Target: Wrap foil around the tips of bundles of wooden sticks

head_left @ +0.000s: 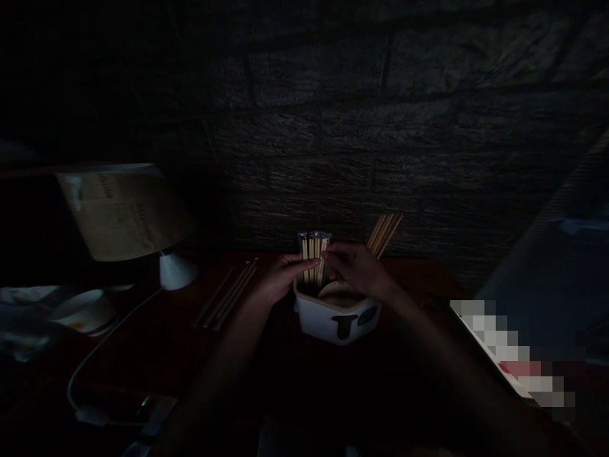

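In the dim head view, a white box-shaped container (318, 322) with dark markings stands on the table near the centre. Several pale chopsticks in clear wrappers (311, 254) stand upright at its left end. My left hand (288, 274) is closed around their left side, thumb across the front. My right hand (354, 263) pinches at their right side, above the container; its fingertips are partly in shadow. Browner chopsticks (385, 233) lean up and to the right behind my right hand, their lower ends hidden. A round pale rim (337, 291) shows inside the container.
Several thin sticks (238, 289) lie on the dark reddish table (157, 324) to the left. Beyond them are a lamp (126, 216) with a printed shade, its white cord (88, 358) and a white bowl (84, 311). A brick wall (304, 139) rises behind; a partly pixelated white-edged item (490, 349) lies right.
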The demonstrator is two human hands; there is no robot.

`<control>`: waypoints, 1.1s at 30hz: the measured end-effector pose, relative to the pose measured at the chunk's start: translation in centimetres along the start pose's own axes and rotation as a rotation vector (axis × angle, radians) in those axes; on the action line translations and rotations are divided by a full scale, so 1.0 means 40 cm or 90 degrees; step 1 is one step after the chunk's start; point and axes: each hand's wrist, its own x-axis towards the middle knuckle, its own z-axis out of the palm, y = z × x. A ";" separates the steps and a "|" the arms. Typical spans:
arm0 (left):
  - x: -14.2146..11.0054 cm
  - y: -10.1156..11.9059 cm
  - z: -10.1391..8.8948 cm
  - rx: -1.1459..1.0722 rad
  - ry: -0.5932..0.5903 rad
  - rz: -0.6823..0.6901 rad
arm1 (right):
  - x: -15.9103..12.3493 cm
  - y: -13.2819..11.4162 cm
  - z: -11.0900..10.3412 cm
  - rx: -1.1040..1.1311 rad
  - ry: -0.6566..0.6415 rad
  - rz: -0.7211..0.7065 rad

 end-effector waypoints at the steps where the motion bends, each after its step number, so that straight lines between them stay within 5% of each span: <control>1: 0.000 0.002 0.001 -0.003 -0.001 -0.004 | 0.001 0.006 0.001 0.014 -0.004 -0.008; 11: -0.022 -0.018 -0.007 -0.012 0.048 0.070 | -0.002 0.012 -0.006 0.069 0.014 -0.071; 18: -0.018 -0.034 -0.018 -0.018 0.138 0.156 | -0.005 0.012 0.005 0.097 -0.004 -0.020; 33: -0.029 -0.003 -0.016 0.134 0.109 0.119 | -0.004 -0.002 0.008 0.105 -0.015 -0.042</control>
